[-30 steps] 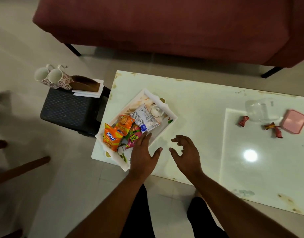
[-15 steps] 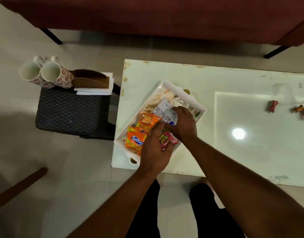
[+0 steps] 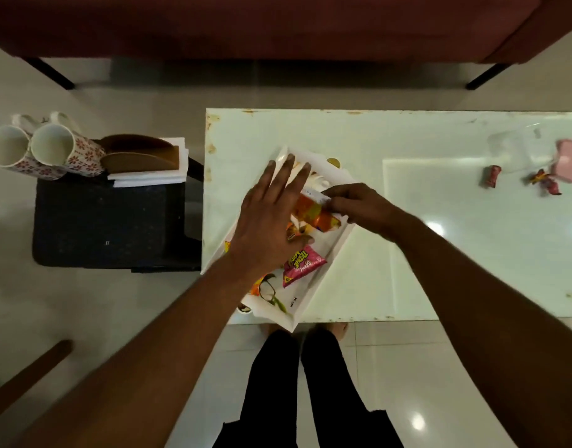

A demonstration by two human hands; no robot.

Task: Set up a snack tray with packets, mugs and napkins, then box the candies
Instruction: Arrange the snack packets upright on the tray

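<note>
Tray: a white tray is set askew at the near left corner of the table, its long axis running from near-left to far-right.
Packets: a pink packet is seen lying in the tray's near half; an orange packet is held up in the far half, with a white packet apparently against it.
Left hand: it is laid flat over the tray's middle, fingers spread wide and extended; nothing is gripped, though packets are probably pressed beneath the palm.
Right hand: its fingers are pinched on the orange packet's far end.
Key relation: the orange packet lies between the hands, nearer the right.
Mugs and napkins: left on the dark stool, well apart from the tray.
Candies: scattered far right, near the clear box and pink lid.
</note>
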